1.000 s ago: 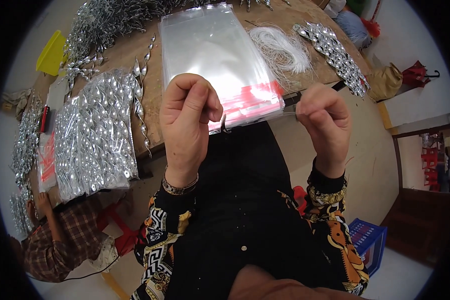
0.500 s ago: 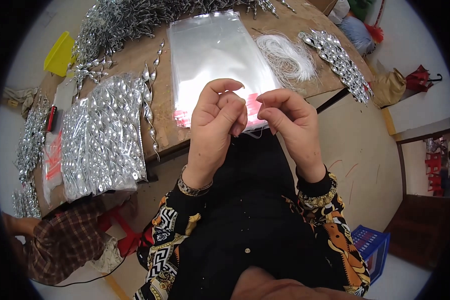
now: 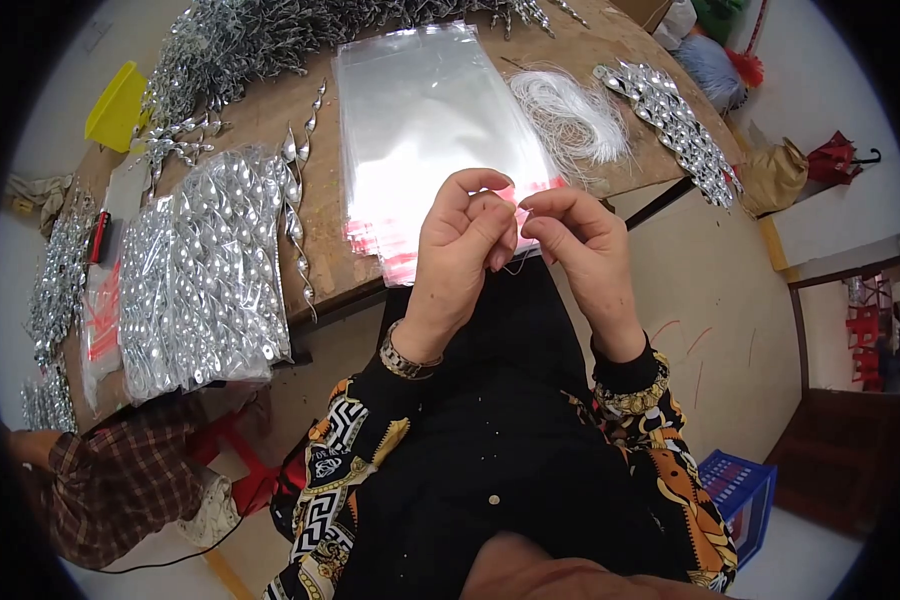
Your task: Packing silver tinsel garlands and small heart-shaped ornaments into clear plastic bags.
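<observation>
Both hands raised before the counter (image 3: 320, 215), left grip (image 3: 462, 245) and right grip (image 3: 575, 245) pinch a thin white thread (image 3: 515, 265) above the stacked clear bags (image 3: 430, 130).

Both forearms are rising from the lower middle of the view, sleeved in black with patterned cuffs, and converging just in front of the chest. The left hand (image 3: 462, 250) is curling into a loose fist with its back turned toward the camera, thumb and forefinger pressing together in a tight pinching grip at the top. A metal band is sitting on the left wrist. The right hand (image 3: 582, 248) is mirroring it just to the right, its fingers bent and its thumb and forefinger pinching closed, their tips almost touching those of the left hand.
</observation>
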### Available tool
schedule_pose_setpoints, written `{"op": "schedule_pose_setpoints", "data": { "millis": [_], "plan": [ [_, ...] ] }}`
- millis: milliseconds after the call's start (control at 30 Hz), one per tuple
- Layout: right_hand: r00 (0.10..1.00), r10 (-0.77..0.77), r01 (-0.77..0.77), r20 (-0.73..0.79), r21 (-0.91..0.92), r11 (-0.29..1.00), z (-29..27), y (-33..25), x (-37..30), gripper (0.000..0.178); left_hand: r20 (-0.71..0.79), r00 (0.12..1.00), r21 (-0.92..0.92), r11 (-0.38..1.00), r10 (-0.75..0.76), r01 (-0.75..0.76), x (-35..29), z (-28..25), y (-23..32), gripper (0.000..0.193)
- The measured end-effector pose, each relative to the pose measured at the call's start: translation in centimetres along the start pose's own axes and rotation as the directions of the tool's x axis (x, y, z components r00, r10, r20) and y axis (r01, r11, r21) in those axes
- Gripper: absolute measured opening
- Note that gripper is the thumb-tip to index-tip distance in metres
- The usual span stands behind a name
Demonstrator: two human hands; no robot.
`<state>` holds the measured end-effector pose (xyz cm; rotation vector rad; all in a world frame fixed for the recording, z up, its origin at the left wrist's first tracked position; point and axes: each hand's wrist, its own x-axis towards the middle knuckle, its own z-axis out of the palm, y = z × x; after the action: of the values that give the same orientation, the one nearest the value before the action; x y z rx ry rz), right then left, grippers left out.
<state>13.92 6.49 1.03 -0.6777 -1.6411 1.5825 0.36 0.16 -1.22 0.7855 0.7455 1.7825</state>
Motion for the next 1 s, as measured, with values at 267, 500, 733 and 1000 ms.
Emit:
{"op": "schedule_pose_setpoints", "data": {
  "millis": [267,500,733,1000],
  "plan": [
    [0.997,-0.069,0.070,0.028,-0.037,0.997,-0.1,-0.4,0.2,0.005,-0.021,0.999,0.212,0.977,0.036,-0.031,-0.4,0.7,0.9,0.021],
    [0.993,-0.117,0.117,-0.004,-0.011,0.993,-0.1,-1.3,0.5,0.005,0.131,0.972,0.589,0.773,0.196,-0.235,-0.8,0.0,1.6,0.010],
    [0.994,-0.105,0.106,-0.040,0.032,0.994,0.4,-0.4,0.2,0.005,-0.062,0.994,0.429,0.902,0.089,-0.054,-0.9,0.0,2.1,0.010],
    [0.997,-0.072,0.074,-0.040,0.058,0.996,1.0,0.4,-0.2,0.005,-0.105,0.991,0.324,0.945,0.083,-0.045,-0.9,0.1,1.9,0.010]
  ]
}}
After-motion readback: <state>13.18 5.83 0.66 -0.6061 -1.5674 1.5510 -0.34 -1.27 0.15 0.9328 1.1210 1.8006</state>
